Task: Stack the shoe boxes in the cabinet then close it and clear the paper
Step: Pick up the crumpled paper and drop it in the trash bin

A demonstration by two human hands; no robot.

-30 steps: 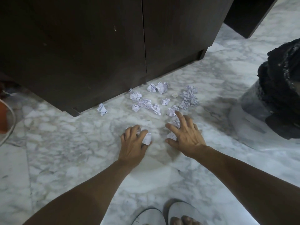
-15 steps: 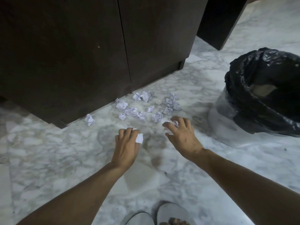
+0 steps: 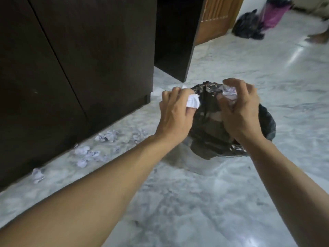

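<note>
We are gripping a white wad (image 3: 246,103) in the left hand (image 3: 175,114) and a crumpled wad (image 3: 229,94) in the right hand (image 3: 239,111), both grips clenched on paper. Both hands are hovering over the bin (image 3: 267,122), which is lined with a black bag. More paper balls (image 3: 106,137) are lying on the floor (image 3: 204,202) beside the cabinet (image 3: 89,59), whose doors are standing closed.
</note>
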